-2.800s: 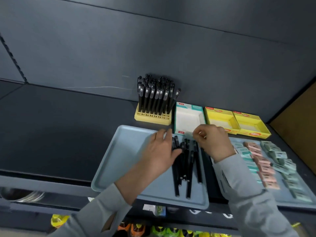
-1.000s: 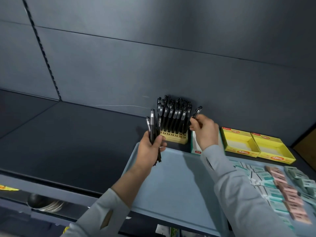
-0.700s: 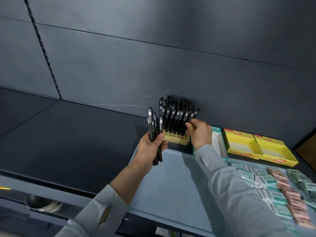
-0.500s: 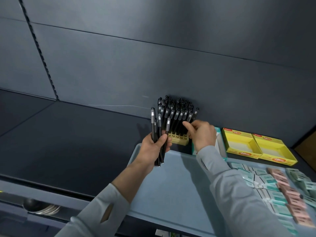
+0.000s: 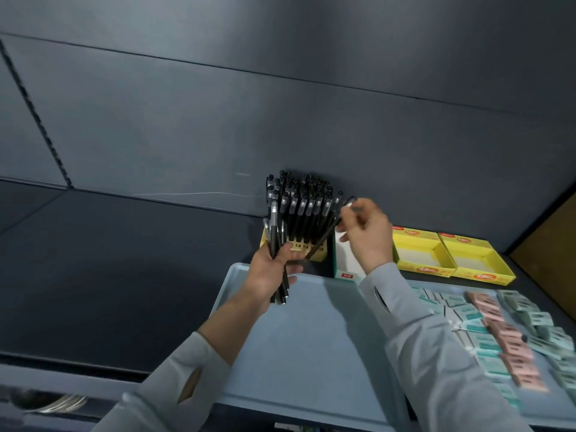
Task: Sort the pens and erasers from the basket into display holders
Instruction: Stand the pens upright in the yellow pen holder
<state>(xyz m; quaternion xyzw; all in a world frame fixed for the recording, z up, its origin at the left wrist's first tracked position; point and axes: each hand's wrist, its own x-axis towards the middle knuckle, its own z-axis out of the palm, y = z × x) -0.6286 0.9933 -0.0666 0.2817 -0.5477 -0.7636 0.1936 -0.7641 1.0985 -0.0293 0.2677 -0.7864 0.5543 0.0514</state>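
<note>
Pen (image 5: 326, 234) between right fingers (image 5: 365, 207)

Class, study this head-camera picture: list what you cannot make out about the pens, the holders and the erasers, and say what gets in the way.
Head view:
- Pen count in the left hand's bundle: pens overlap.
- Free slots in the pen holder: the standing pens hide them.
- Inside of the white box: the right hand covers it.
- Markings on the single pen the right hand pinches: blurred.
- Print on the erasers: blurred; right edge crops them.
</note>
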